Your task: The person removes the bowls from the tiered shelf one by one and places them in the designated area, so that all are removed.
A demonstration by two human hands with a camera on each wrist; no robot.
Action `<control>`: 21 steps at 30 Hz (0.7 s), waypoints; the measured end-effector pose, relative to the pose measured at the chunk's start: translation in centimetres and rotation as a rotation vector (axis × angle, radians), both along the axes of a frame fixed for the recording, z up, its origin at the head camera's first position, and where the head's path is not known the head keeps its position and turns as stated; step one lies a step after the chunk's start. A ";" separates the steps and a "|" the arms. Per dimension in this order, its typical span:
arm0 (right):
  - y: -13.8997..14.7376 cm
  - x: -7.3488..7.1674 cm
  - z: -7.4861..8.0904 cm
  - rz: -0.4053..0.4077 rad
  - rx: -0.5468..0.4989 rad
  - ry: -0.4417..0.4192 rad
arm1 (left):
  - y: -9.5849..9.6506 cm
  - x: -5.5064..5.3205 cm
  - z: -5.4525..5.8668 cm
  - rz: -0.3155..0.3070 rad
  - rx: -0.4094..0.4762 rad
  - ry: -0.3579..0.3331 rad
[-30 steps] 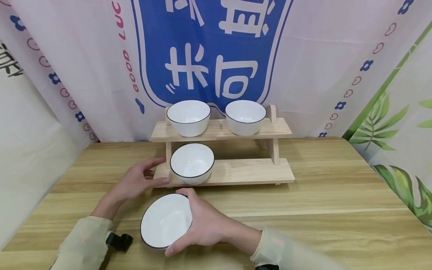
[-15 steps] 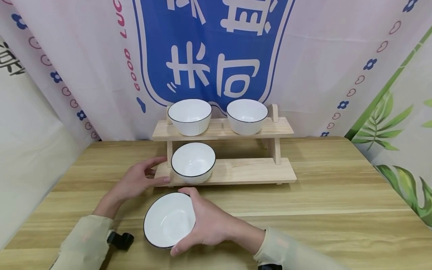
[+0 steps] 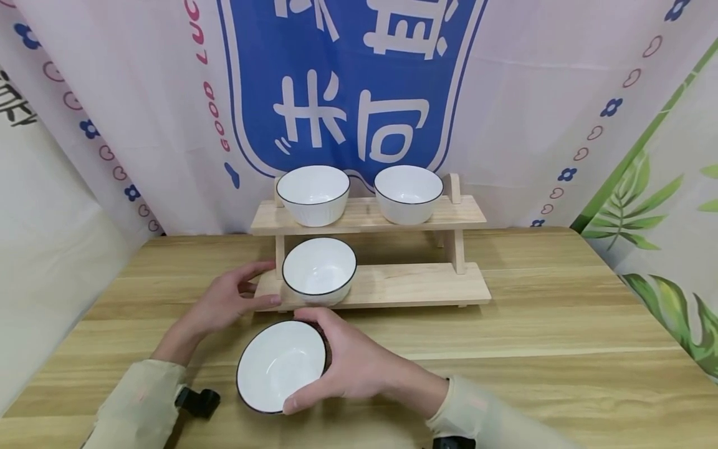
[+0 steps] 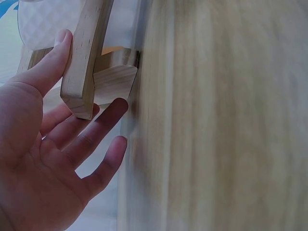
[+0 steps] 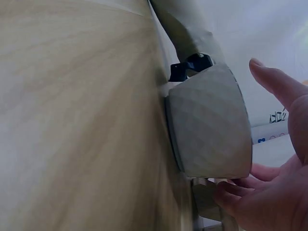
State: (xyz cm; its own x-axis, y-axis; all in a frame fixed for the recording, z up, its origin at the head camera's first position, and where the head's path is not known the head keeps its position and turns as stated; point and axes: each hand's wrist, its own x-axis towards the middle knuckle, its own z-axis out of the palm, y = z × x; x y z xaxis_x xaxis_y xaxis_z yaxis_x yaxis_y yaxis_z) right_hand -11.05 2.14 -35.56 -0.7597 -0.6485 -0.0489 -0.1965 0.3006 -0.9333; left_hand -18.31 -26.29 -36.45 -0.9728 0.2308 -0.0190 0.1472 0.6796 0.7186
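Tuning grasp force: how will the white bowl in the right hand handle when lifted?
The bowl looks glazed and ceramic-like, so probably rigid, fragile and heavy for its size. Its smooth rim may be slippery, though the faceted outer wall seen from the right wrist should aid grip. The right hand holds it tilted, so it could rock on its narrow foot.

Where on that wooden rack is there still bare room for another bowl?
The lower shelf is bare right of its one bowl, out to the post. The upper shelf is crowded: two bowls fill it.
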 end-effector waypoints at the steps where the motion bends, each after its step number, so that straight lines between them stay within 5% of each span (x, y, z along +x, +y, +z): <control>1: 0.1 -0.1 0.1 -0.002 -0.008 0.005 | 0.0 0.0 0.0 0.001 -0.005 0.000; 21: 1.9 -0.6 3.5 0.033 -0.268 0.108 | -0.1 0.1 0.0 0.001 0.003 -0.001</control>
State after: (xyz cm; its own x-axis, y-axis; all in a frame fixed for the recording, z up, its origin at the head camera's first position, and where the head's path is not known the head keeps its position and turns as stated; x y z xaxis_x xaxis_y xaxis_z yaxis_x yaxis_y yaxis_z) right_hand -11.67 3.99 -32.03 -0.7291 -0.6520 0.2079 -0.3048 0.0374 -0.9517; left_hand -18.16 -26.39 -36.47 -0.9730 0.2302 -0.0187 0.1464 0.6774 0.7209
